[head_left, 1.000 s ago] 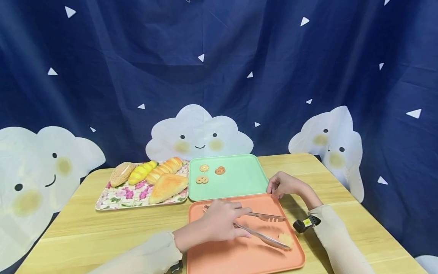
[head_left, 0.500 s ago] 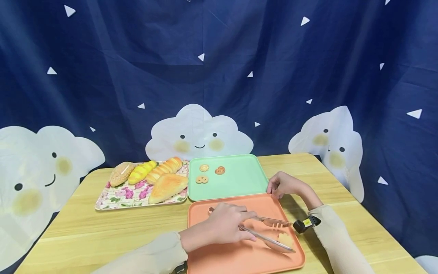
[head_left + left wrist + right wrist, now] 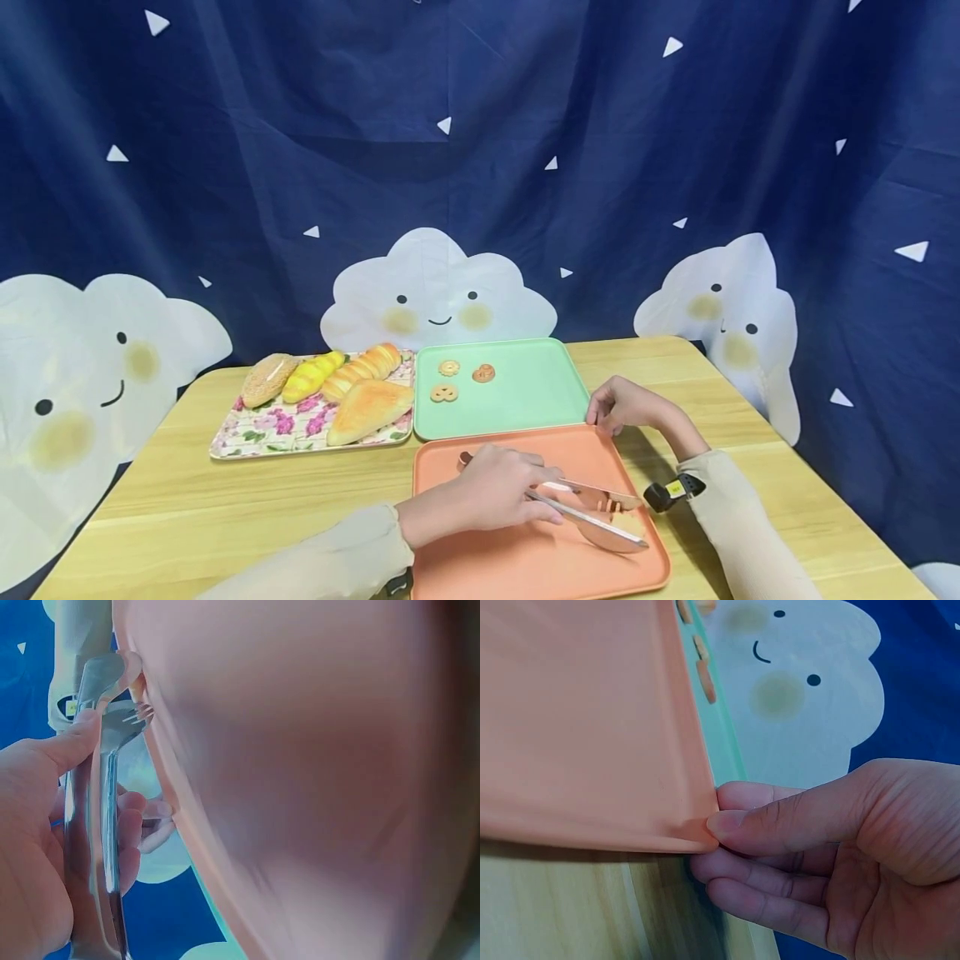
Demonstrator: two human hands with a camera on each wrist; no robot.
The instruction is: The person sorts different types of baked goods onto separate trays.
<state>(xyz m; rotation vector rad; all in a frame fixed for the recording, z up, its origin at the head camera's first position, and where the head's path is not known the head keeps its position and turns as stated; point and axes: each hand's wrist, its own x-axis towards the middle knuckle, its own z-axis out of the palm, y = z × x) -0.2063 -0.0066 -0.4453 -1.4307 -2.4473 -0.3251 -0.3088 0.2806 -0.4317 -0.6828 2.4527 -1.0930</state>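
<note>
Left hand [image 3: 495, 498] squeezes tongs [image 3: 592, 512] around the last cookie [image 3: 626, 523]; right hand [image 3: 626, 404] pinches the orange tray [image 3: 517, 567]; three cookies [image 3: 448, 367] already sit on the green tray [image 3: 532, 400].

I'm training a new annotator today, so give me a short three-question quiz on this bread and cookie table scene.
1. True or false: the left hand holds metal tongs over the orange tray.
2. How many cookies lie on the green tray?
A. one
B. three
C. five
3. Fill in: the right hand pinches the far right ____ of the orange tray.

Key:
1. True; the tong tips close around a pale cookie near the tray's right edge.
2. B
3. corner; the right wrist view shows the thumb on top and the fingers below it.
</note>
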